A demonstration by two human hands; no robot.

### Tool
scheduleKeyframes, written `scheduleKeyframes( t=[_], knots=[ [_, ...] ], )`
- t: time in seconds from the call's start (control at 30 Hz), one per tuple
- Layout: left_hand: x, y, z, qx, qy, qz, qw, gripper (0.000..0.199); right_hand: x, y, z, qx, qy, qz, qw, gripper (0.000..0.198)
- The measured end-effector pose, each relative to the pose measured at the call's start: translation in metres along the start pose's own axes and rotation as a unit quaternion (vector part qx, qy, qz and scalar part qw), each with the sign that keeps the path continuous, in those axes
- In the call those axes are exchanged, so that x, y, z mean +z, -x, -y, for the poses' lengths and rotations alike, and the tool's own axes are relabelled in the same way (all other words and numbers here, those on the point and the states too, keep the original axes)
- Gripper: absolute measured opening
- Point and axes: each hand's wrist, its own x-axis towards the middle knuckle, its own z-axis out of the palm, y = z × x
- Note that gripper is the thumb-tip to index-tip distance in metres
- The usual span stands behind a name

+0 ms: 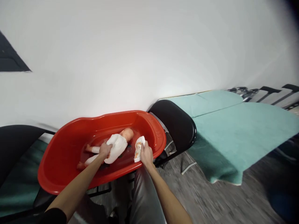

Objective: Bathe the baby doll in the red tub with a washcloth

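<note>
Red tub (60,155): oval plastic basin, lower centre-left of the frame, resting across black chairs.

Doll (112,147): lies inside the tub, head (128,134) toward the upper right, bare legs toward the lower left; dressed in a white garment.

Left hand (104,150): reaches in from the lower left, closed on the white garment at the doll's middle, fingers curled into the fabric.

Right hand (146,154): at the tub's near rim, just right of the doll, closed around a small cloth.

Cloth (139,149): white with an orange and green print, bunched, standing up out of the right hand's grip beside the doll's shoulder; whether it touches the doll cannot be told.

Black chair (177,124): padded seat, right of the tub, centre of the frame.

Green blanket (233,130): spread over a raised surface, right half of the frame, one edge hanging toward the floor.

Wall (140,46): plain white, fills the upper frame.

Floor (210,199): grey, lower right.

Grey trouser leg (144,199): bottom centre, between the forearms.
</note>
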Motion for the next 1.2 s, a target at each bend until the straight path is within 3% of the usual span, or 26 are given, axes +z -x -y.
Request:
scheduleKeyframes(
  t=[0.13,0.23,0.33,0.47,0.97,1.2],
  knots=[
    [0.004,-0.007,-0.011,0.084,-0.072,-0.063,0.992,0.035,0.001,0.002,-0.001,0.009,-0.008,-0.013,1.000,0.038],
    [0.018,-0.001,-0.005,0.192,-0.210,-0.087,0.955,0.038,0.003,0.002,-0.003,0.005,-0.012,-0.025,1.000,0.039],
    [0.036,0.008,0.011,0.262,-0.356,-0.051,0.896,0.045,0.003,0.003,-0.003,-0.001,-0.016,-0.032,0.999,0.038],
    [0.051,0.013,0.032,0.322,-0.421,0.030,0.847,0.052,0.002,0.003,-0.001,-0.005,-0.019,-0.028,0.999,0.037],
    [0.092,-0.016,0.041,0.267,-0.439,0.077,0.855,0.073,0.005,0.002,0.001,-0.011,0.047,0.001,0.999,0.029],
    [0.082,-0.002,0.025,0.235,-0.410,0.108,0.874,0.083,0.002,0.002,0.008,-0.003,0.083,0.012,0.997,0.032]
  ],
)
